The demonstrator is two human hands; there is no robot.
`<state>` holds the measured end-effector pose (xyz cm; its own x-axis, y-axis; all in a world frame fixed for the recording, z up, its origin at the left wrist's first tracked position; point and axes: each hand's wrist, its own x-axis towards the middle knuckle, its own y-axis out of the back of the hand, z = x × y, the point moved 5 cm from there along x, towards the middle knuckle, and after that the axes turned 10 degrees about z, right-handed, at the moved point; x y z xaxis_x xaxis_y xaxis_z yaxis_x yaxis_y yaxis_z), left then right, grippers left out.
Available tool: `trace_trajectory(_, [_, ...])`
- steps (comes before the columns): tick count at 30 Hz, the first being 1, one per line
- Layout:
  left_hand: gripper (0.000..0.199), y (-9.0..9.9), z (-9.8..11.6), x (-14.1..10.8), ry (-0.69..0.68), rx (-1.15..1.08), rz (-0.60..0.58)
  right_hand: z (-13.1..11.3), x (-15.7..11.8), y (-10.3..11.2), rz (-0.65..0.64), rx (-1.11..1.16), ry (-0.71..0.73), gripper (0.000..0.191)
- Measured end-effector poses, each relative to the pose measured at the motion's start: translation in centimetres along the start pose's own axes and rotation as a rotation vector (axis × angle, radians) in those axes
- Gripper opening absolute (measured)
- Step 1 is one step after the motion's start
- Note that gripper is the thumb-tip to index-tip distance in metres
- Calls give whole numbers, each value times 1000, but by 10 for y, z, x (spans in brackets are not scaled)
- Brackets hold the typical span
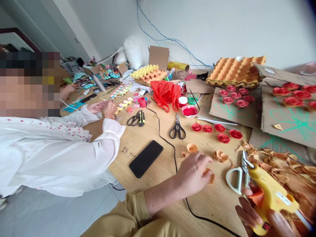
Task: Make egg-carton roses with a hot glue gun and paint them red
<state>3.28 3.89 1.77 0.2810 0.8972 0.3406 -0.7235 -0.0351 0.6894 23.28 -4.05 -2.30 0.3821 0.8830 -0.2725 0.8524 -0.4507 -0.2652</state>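
Observation:
My right hand is wrapped round a yellow glue gun, with fingers at its orange trigger and the nozzle pointing up and left. A white glue stick sticks out of its back. My left hand is bent over the wood table, its fingertips on a small orange-brown egg-carton cup that they partly hide. Close by are another bare cup, a tiny rolled piece and an unpainted carton flower. White-handled scissors lie between my hands.
A black cord crosses the table past a phone. Black scissors, red paint and red flowers lie further back. Carton scraps heap at right. A co-worker in a white sleeve works at left.

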Motion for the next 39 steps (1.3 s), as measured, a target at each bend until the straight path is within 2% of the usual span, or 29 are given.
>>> trace_trajectory(2, [16,30,-10,8,22,-9,160,-3,-8,-4,-3,157,-67,29])
trace_trajectory(4, [14,57,-28,11,72,-8,298,-7,-14,-5,23,260,-97,21])
trace_trajectory(5, [16,67,-38,11,109,-2,329,-8,-15,-5,36,293,-109,20])
trace_trajectory(7, [15,77,-53,9,135,21,299,-8,-17,-5,43,320,-129,21])
trace_trajectory(9, [16,74,-62,3,143,64,222,-8,-19,-8,24,300,-143,24])
trace_trajectory(14, [42,43,-65,-4,141,237,47,-7,-24,-16,20,247,-163,25])
trace_trajectory(16, [34,35,-67,-3,168,284,23,-7,-24,-16,-1,245,-150,25])
trace_trajectory(18, [19,37,-67,-2,194,274,39,-6,-22,-14,-38,238,-125,24])
trace_trajectory(21, [13,50,-57,1,230,50,122,-3,-19,-11,-99,209,-92,27])
trace_trajectory(24, [16,52,-41,6,325,-411,136,-1,-19,-13,-147,158,-67,31])
trace_trajectory(27, [28,32,-28,10,501,-920,63,-1,-23,-16,-178,69,27,30])
trace_trajectory(30, [41,5,-27,7,657,-1259,1,1,-26,-12,-202,-79,88,31])
trace_trajectory(34, [45,-13,-39,-3,815,-1439,-26,5,-29,-1,-199,-400,114,38])
trace_trajectory(37, [42,-13,-44,-6,850,-1471,-19,-2,-30,1,-193,-554,172,42])
trace_trajectory(39, [41,-13,-44,-7,865,-1481,-17,-8,-31,-4,-240,-598,206,40])
